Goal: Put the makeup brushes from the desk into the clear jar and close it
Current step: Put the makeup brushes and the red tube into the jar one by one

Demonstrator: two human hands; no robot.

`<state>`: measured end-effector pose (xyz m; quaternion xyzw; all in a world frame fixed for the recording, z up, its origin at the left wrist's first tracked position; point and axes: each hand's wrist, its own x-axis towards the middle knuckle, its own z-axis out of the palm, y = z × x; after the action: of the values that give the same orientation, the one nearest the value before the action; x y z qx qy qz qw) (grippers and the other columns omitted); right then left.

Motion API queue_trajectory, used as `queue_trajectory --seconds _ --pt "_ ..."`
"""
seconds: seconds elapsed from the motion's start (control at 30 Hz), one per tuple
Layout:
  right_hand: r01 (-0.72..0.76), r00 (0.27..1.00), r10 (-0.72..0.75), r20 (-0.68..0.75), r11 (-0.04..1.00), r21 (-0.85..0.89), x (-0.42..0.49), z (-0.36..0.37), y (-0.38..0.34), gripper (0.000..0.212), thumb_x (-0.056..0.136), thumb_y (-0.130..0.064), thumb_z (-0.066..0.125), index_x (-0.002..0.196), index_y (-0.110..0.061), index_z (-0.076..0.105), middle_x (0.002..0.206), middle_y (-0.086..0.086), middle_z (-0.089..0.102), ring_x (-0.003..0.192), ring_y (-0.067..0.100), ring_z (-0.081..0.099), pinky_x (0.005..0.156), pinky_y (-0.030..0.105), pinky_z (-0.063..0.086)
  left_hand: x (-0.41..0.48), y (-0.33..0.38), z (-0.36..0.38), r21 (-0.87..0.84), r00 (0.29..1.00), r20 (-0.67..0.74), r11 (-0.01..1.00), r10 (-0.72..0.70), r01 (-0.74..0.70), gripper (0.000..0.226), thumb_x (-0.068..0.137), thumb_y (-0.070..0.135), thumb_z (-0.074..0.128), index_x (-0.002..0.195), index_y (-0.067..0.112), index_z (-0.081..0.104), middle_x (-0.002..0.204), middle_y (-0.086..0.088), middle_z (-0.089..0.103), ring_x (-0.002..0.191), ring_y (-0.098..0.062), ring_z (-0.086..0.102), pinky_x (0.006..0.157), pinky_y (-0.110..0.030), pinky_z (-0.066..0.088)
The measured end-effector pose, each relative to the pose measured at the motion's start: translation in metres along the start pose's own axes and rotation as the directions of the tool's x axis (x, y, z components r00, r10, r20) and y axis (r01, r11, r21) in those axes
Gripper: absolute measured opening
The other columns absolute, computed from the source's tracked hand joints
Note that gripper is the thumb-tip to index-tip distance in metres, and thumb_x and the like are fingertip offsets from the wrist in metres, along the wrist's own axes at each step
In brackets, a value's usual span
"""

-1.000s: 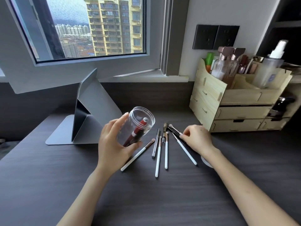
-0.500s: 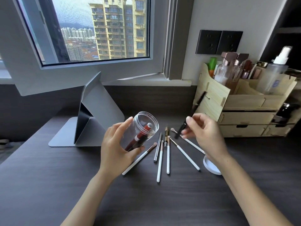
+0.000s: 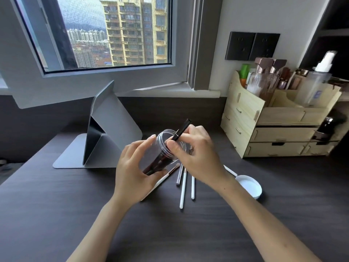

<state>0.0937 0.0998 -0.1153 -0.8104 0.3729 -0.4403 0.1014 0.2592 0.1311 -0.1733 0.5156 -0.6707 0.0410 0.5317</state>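
Observation:
My left hand (image 3: 135,167) holds the clear jar (image 3: 162,148) tilted above the desk, its open mouth facing up and to the right. A dark red brush lies inside it. My right hand (image 3: 196,156) pinches a black makeup brush (image 3: 181,130) whose lower end sits at the jar's mouth. Several white-handled brushes (image 3: 183,188) lie on the dark desk under the hands, partly hidden. The jar's white lid (image 3: 249,186) rests on the desk to the right.
A grey folded tablet stand (image 3: 105,133) sits at the back left. A wooden organiser (image 3: 273,125) with drawers and bottles stands at the back right. An open window frame (image 3: 94,80) leans in over the sill.
My right hand picked a black brush off the desk, lifted it and carried it left to the jar's mouth. The jar stayed in my left hand.

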Motion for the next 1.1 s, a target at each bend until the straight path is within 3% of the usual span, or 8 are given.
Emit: queue_trajectory --seconds 0.17,0.3,0.43,0.63,0.77,0.87,0.97,1.1 --pt "-0.224 0.960 0.278 -0.022 0.816 0.534 0.005 -0.021 0.016 0.029 0.094 -0.032 0.045 0.087 -0.018 0.070 0.088 -0.006 0.067 0.085 -0.007 0.059 0.075 0.007 0.041 0.002 -0.001 -0.003 -0.025 0.997 -0.038 0.998 -0.066 0.065 0.083 0.052 0.032 0.080 0.128 0.026 0.049 0.111 0.011 0.053 0.103 -0.013 0.048 0.090 -0.021 0.038" --pt "-0.492 0.870 0.491 -0.052 0.871 -0.011 0.016 -0.002 0.063 0.029 0.088 -0.031 0.054 0.071 -0.014 0.071 0.073 0.001 0.072 0.079 0.018 0.068 0.069 0.028 0.047 0.003 -0.004 -0.005 -0.050 0.991 -0.088 0.995 -0.096 0.092 0.083 0.053 0.031 0.080 0.128 0.028 0.047 0.108 0.011 0.053 0.100 -0.013 0.049 0.086 -0.031 0.041" --pt "-0.539 0.775 0.630 0.055 0.704 -0.462 0.033 0.024 0.090 0.038 0.083 -0.045 0.056 0.083 -0.011 0.072 0.092 0.008 0.074 0.095 0.029 0.066 0.067 0.028 0.041 0.003 -0.005 -0.005 -0.049 0.991 -0.099 0.995 -0.090 0.086 0.083 0.053 0.030 0.081 0.128 0.027 0.046 0.108 0.011 0.052 0.100 -0.010 0.048 0.085 -0.031 0.042" --pt "-0.551 0.674 0.733 0.094 0.583 -0.597 0.050 0.050 0.102 0.034 0.080 -0.041 0.060 0.101 -0.014 0.065 0.108 0.004 0.068 0.103 0.025 0.063 0.069 0.025 0.037 0.003 -0.008 -0.004 -0.041 0.992 -0.085 0.995 -0.090 0.087 0.083 0.052 0.031 0.080 0.127 0.032 0.044 0.109 0.009 0.054 0.100 -0.008 0.046 0.086 -0.026 0.039" --pt "-0.682 0.663 0.748 0.029 0.620 -0.388 0.057 0.039 0.102 0.025 0.080 -0.035 0.055 0.068 -0.013 0.057 0.067 0.002 0.061 0.076 0.028 0.060 0.062 0.025 0.037 0.004 -0.009 -0.005 -0.040 0.992 -0.086 0.995 -0.091 0.088 0.084 0.052 0.030 0.080 0.127 0.034 0.043 0.107 0.010 0.054 0.099 -0.007 0.046 0.085 -0.020 0.037" --pt "-0.634 0.769 0.633 -0.087 0.773 0.020 0.059 0.008 0.085 0.045 0.084 -0.032 0.057 0.044 -0.014 0.046 0.044 0.003 0.043 0.046 0.022 0.042 0.050 0.028 0.029 0.003 -0.011 -0.003 -0.047 0.991 -0.085 0.994 -0.104 0.100 0.085 0.051 0.028 0.082 0.128 0.034 0.045 0.107 0.010 0.055 0.099 -0.010 0.048 0.087 -0.019 0.037" --pt "-0.418 0.834 0.542 -0.109 0.748 0.516 0.051 -0.025 0.047 0.036 0.092 -0.024 0.054 0.059 -0.009 0.054 0.050 0.005 0.048 0.042 0.014 0.044 0.041 0.026 0.038 0.002 -0.011 -0.001 -0.028 0.993 -0.080 0.995 -0.093 0.091 0.084 0.051 0.027 0.082 0.127 0.031 0.047 0.107 0.009 0.055 0.098 -0.014 0.050 0.086 -0.019 0.038" --pt "-0.198 0.920 0.373 -0.118 0.704 0.682 0.035 -0.034 0.003 0.021 0.092 -0.019 0.054 0.076 -0.008 0.060 0.063 0.006 0.063 0.053 0.011 0.063 0.054 0.027 0.058 0.000 -0.009 0.002 0.007 0.996 -0.047 0.997 -0.073 0.073 0.083 0.051 0.029 0.082 0.128 0.026 0.050 0.108 0.007 0.056 0.098 -0.011 0.048 0.086 -0.014 0.036"
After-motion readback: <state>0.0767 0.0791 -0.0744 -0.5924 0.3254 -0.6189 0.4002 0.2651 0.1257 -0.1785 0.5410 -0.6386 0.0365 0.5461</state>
